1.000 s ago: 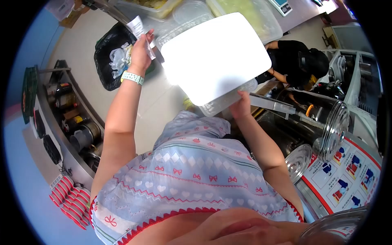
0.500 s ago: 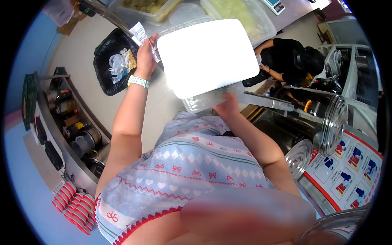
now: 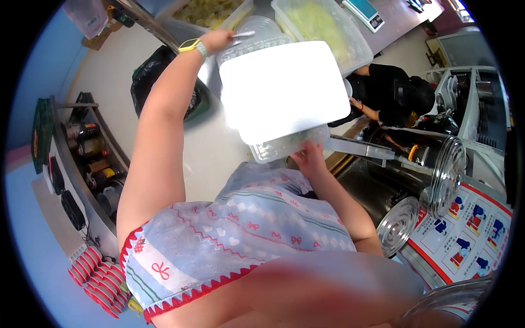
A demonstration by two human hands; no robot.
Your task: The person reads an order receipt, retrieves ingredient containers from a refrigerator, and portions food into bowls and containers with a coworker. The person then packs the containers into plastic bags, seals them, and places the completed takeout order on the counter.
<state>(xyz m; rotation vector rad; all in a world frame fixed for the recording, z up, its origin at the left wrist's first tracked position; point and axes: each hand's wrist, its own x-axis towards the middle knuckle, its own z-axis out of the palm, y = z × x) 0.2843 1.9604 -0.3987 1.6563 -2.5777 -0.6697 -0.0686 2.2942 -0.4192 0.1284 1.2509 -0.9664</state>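
Note:
My left hand [image 3: 217, 39] reaches forward and is closed on a white paper slip [image 3: 243, 36], seen nearly edge-on. It is beside a clear round lid [image 3: 258, 27]. Closer in, my right hand [image 3: 309, 159] grips the near edge of a clear plastic container [image 3: 279, 147], thumb and fingers at its rim. A glaring white rounded rectangle [image 3: 284, 90] covers most of that container, so its contents are largely hidden; whether this is a lid or a tray I cannot tell.
Tubs of sliced food [image 3: 210, 12] and pale green food [image 3: 322, 27] stand on the counter, near a scale [image 3: 363, 13]. A lined bin [image 3: 147, 76] is at left, large steel pots [image 3: 361, 186] at right. A person in black [image 3: 388, 90] works beyond.
My left hand has moved forward and right with the paper slip, away from above the bin. The container and my right hand have shifted slightly in view.

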